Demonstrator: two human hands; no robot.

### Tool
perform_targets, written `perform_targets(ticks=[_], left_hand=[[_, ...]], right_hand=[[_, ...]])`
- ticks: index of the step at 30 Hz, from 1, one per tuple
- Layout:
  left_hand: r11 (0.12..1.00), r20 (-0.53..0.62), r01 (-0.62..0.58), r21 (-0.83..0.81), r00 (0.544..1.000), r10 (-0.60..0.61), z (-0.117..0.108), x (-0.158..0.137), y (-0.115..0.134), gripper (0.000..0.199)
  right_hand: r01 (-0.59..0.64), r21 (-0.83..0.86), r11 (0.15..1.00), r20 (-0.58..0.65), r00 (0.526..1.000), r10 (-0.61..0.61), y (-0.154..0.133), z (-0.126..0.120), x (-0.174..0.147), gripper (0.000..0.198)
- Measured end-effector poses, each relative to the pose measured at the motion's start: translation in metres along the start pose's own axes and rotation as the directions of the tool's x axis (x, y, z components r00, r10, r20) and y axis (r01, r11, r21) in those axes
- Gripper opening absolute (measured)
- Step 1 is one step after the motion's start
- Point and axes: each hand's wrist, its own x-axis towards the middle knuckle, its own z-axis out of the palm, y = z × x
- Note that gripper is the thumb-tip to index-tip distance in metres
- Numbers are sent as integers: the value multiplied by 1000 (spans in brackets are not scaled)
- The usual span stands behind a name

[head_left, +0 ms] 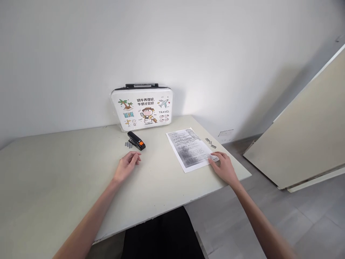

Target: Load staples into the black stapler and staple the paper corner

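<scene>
My left hand (126, 165) rests on the table with its fingers loosely curled in and nothing visible in them. Just beyond it lies a black stapler (136, 140) with an orange patch. Small grey staple strips (128, 145) are beside the stapler's left side. At the near right corner of a printed sheet of paper (185, 149), my right hand (223, 167) touches the page. Its thumb and fingers are apart, and the paper lies flat. More staple strips (210, 143) lie to the right of the sheet.
A white carrying case (132, 124) with cartoon prints and a black handle stands against the wall at the back of the pale table (67, 169). The table's right edge drops to a grey floor (291, 219). A pale panel (304, 133) leans at the right.
</scene>
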Motion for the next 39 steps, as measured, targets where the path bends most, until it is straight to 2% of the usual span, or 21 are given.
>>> perform_targets(ticks=[6, 15, 24, 39], left_hand=[[999, -39, 33, -27, 999, -34, -3, 1, 0, 52], [996, -175, 69, -53, 982, -77, -20, 7, -13, 47], [998, -147, 61, 15, 987, -58, -22, 2, -18, 49], [999, -119, 32, 38, 992, -27, -26, 2, -21, 51]], right_hand=[[-9, -14, 1000, 18, 1000, 9, 1, -2, -2, 40], [-19, -5, 1000, 66, 998, 19, -5, -9, -5, 45], [92, -112, 989, 147, 986, -76, -13, -4, -6, 62], [88, -171, 981, 148, 987, -63, -16, 4, -5, 61]])
